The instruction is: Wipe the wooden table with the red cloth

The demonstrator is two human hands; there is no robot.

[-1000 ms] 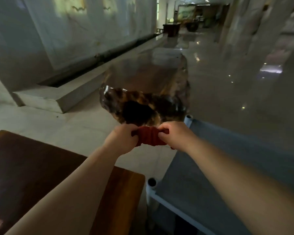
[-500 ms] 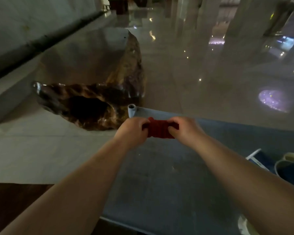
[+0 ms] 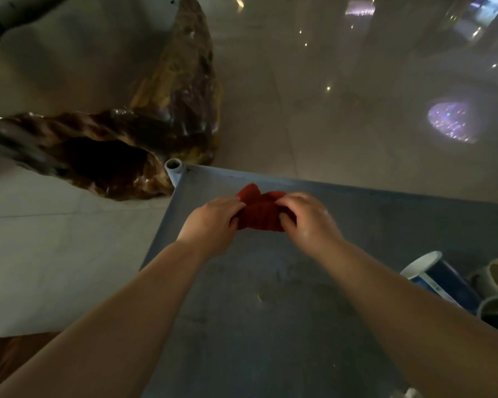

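Observation:
Both of my hands hold a bunched red cloth (image 3: 260, 213) low over a grey flat surface (image 3: 270, 311). My left hand (image 3: 210, 222) grips its left side and my right hand (image 3: 305, 218) grips its right side. A corner of the cloth sticks up between them. The wooden table (image 3: 0, 354) shows only as a brown strip at the bottom left corner, mostly cut off by the frame and my left forearm.
A large glossy wood-root slab (image 3: 144, 119) stands on the tiled floor beyond the grey surface's far left corner post (image 3: 173, 167). Several cups and tubs, one blue and white (image 3: 440, 280), sit at the grey surface's right edge. Polished floor lies beyond.
The view has tilted down and shifted right, away from the wooden table and over the grey surface. My hands have lowered the cloth and loosened the tight roll into a looser bunch.

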